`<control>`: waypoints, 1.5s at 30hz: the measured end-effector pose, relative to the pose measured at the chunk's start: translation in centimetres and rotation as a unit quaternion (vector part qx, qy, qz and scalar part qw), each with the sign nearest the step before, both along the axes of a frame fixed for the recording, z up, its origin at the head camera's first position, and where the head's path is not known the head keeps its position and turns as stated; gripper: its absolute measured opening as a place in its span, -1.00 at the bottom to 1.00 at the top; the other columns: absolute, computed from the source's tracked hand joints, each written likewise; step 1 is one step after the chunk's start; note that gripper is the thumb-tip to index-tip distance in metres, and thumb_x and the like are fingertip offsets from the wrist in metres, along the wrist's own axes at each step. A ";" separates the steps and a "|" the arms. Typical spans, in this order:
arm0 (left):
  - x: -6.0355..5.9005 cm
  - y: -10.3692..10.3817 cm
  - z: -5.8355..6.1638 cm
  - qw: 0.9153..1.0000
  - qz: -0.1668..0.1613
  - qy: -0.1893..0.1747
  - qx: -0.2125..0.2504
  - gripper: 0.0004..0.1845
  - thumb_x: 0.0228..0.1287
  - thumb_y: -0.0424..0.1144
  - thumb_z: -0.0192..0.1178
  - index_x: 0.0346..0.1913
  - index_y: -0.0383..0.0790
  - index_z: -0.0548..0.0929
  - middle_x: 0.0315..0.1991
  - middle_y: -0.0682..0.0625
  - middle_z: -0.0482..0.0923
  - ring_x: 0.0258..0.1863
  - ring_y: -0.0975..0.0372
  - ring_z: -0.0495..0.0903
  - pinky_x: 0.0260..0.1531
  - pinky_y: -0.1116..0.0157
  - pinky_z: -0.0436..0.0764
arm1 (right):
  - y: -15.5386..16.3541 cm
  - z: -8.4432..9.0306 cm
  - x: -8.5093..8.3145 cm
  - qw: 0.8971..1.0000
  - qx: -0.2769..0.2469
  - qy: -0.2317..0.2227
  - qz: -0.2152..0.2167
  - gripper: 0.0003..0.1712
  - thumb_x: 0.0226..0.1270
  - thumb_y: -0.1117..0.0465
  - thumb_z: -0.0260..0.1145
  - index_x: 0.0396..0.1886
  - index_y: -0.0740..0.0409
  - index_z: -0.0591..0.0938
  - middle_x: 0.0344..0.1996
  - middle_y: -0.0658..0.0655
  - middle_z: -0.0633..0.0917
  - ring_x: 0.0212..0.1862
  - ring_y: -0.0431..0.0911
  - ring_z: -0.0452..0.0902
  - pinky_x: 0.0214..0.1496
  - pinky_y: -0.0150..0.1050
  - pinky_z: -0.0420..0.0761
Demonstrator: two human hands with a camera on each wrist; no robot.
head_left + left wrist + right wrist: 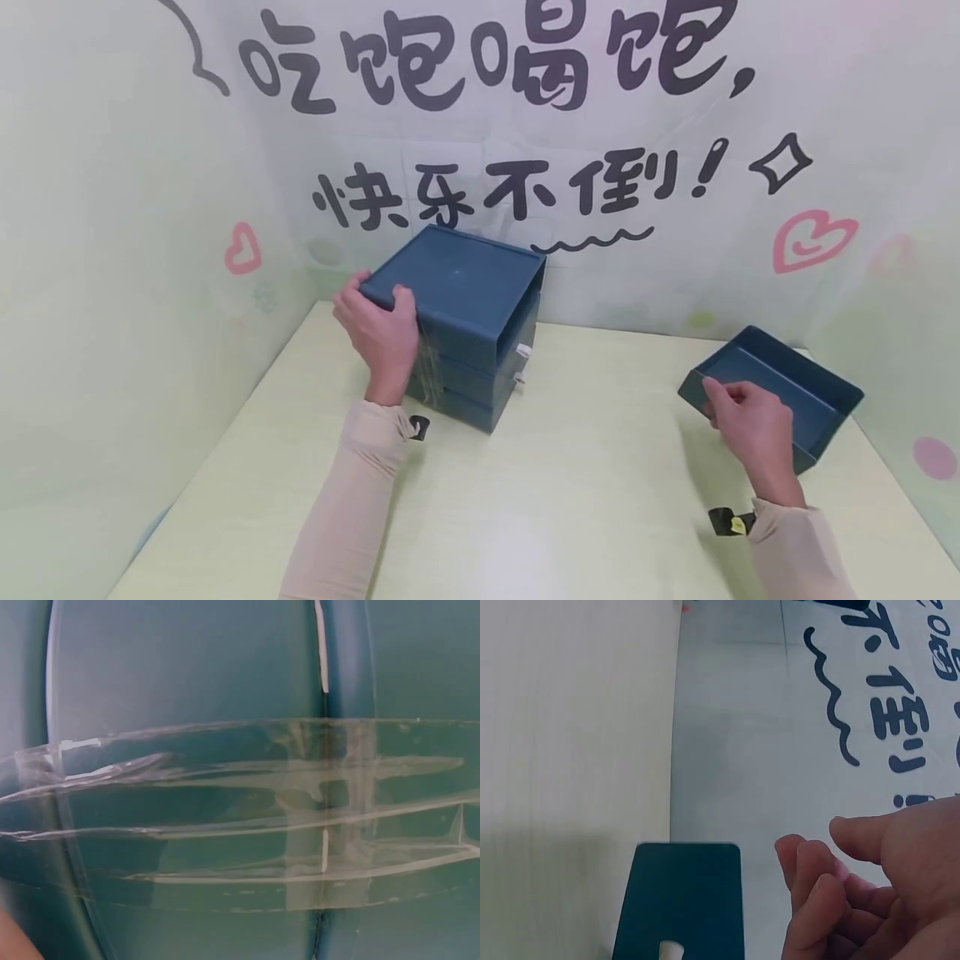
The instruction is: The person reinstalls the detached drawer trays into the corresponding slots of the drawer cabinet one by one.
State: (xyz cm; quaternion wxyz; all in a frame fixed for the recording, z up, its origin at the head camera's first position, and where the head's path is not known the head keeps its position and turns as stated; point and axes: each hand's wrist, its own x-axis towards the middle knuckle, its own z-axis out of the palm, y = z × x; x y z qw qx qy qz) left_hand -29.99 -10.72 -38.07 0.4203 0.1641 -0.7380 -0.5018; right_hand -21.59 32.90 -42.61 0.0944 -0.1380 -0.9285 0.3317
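A dark blue drawer cabinet (pixel 457 283) stands at the middle left of the table, clear tape (pixel 225 817) running across its side. Its top slot is open at the front; white knobs (pixel 523 351) mark the drawers below. My left hand (pixel 382 329) grips the cabinet's upper left edge. At the right is a separate blue drawer (pixel 780 392), tilted in the head view. My right hand (pixel 753 425) is over its near side, fingers loosely curled, with a gap between thumb and fingertips. In the right wrist view, the drawer front (pixel 682 892) with its white knob appears apart from those fingers.
The pale table (pixel 585 475) carries both the cabinet and the shadow near the drawer. Behind it hangs a white wall sheet (pixel 630 283) with black writing and pink hearts. Side walls (pixel 135 250) close in the left and right. Black straps sit at both wrists.
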 end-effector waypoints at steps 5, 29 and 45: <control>0.1 -0.3 -0.1 1.000 0.007 0.002 -0.006 -0.45 0.24 -0.06 0.14 0.26 -0.21 0.42 0.14 -0.25 0.37 0.11 -0.08 0.34 0.03 -0.04 0.45 | 1.0 -0.6 0.7 1.000 0.021 -0.019 -0.010 -0.31 0.52 -0.27 0.05 -0.16 0.25 0.76 -0.50 0.09 0.80 -0.25 0.04 0.61 -0.38 -0.25 0.42; -0.1 -0.1 0.0 1.000 0.002 0.008 -0.018 -0.43 0.24 -0.04 0.17 0.26 -0.21 0.41 0.15 -0.26 0.38 0.12 -0.08 0.36 0.02 -0.07 0.47 | 1.9 -1.8 1.4 0.982 0.132 -0.127 -0.041 -0.21 0.56 -0.23 -0.05 -0.79 0.19 0.47 -0.78 0.13 0.44 -0.61 0.07 0.47 -0.61 -0.14 0.33; 0.0 -0.1 -0.1 1.000 -0.001 0.005 -0.021 -0.44 0.25 -0.04 0.15 0.27 -0.21 0.41 0.16 -0.26 0.38 0.11 -0.08 0.35 0.00 -0.08 0.46 | 3.0 -3.5 0.7 0.985 0.113 -0.127 -0.041 -0.27 0.52 -0.17 0.05 -0.73 0.26 0.55 -0.70 0.23 0.55 -0.57 0.10 0.50 -0.58 -0.11 0.38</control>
